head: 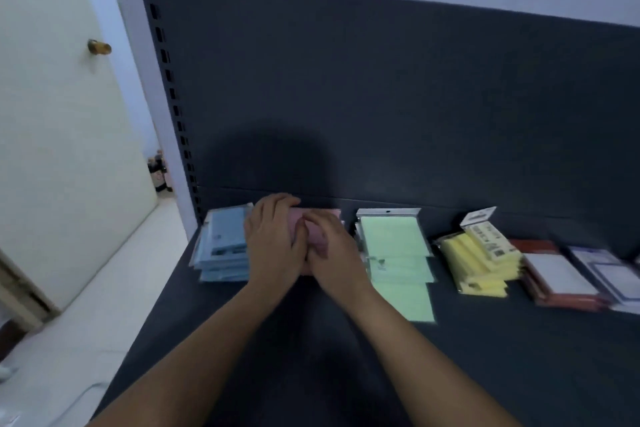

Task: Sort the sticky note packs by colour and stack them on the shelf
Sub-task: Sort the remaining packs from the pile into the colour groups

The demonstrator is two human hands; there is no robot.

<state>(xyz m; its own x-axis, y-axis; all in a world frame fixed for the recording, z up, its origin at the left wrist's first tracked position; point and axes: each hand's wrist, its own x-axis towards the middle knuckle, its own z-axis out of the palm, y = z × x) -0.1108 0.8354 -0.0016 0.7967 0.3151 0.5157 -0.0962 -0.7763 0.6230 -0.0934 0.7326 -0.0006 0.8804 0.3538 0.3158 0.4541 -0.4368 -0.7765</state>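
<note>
On the dark shelf [311,340] sticky note packs lie in colour piles along the back panel. A blue pile [221,246] is at the left, then a pink pile [329,215], mostly hidden under my hands. My left hand [273,239] grips the pink pile's left side, fingers curled over its far edge. My right hand [332,250] holds its right side, thumb on top. Further right lie a green pile [398,260], a yellow pile [478,260], a red-edged pile [561,281] and a purple-edged pile [613,270].
The shelf's dark back panel [381,97] rises behind the piles, with a slotted upright [173,94] at its left. A cream door [59,114] and pale floor [104,288] lie to the left of the shelf.
</note>
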